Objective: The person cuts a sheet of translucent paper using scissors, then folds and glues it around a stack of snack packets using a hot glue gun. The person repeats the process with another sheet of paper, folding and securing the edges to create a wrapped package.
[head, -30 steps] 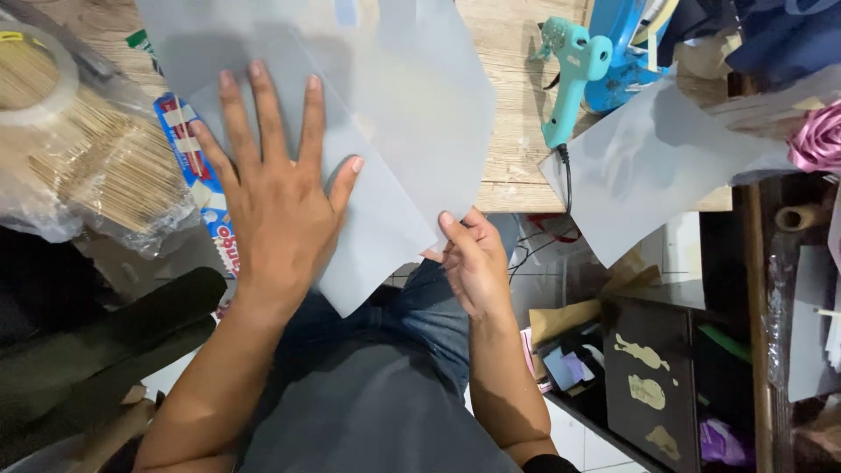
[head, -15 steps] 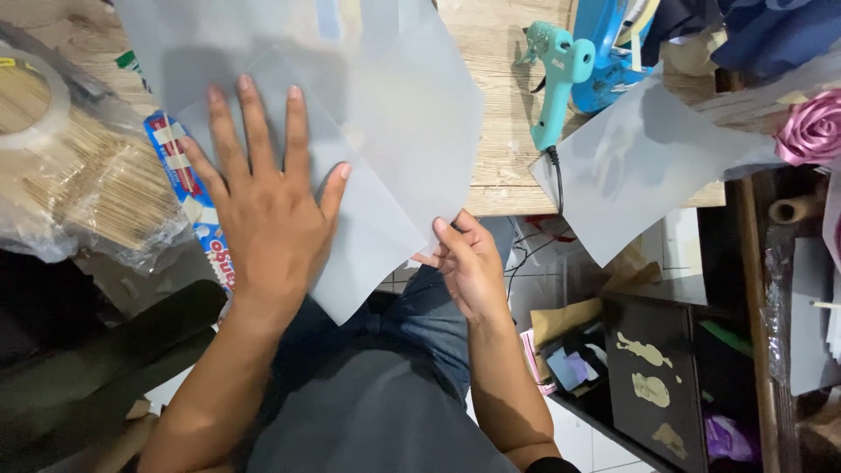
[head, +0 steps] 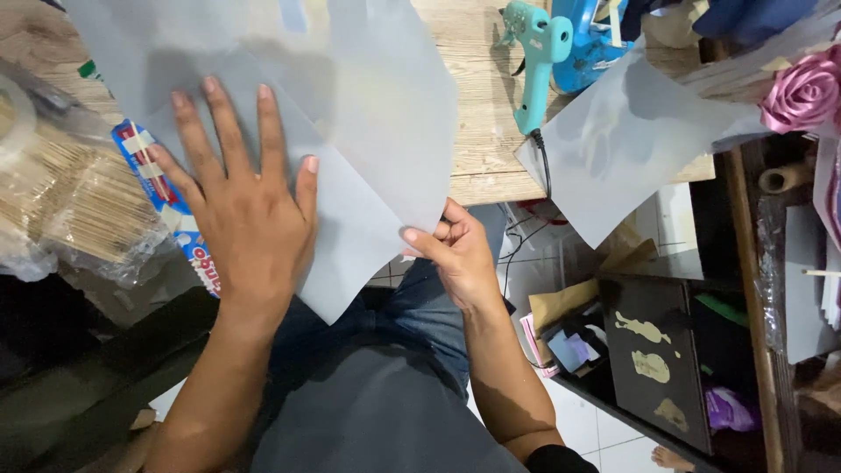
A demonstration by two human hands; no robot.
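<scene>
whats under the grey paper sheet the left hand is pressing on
Under the grey paper sheet the wooden table shows at its edges. The left hand presses flat on top; whatever else lies beneath is covered.

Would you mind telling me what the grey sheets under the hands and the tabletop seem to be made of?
The grey sheets look like thin matte paper or light card: flat, dull, with crisp edges, and slightly see-through near the top. The left hand presses one flat; the right hand pinches an edge. The tabletop looks like pale wood or wood-look laminate, with visible grain.
</scene>
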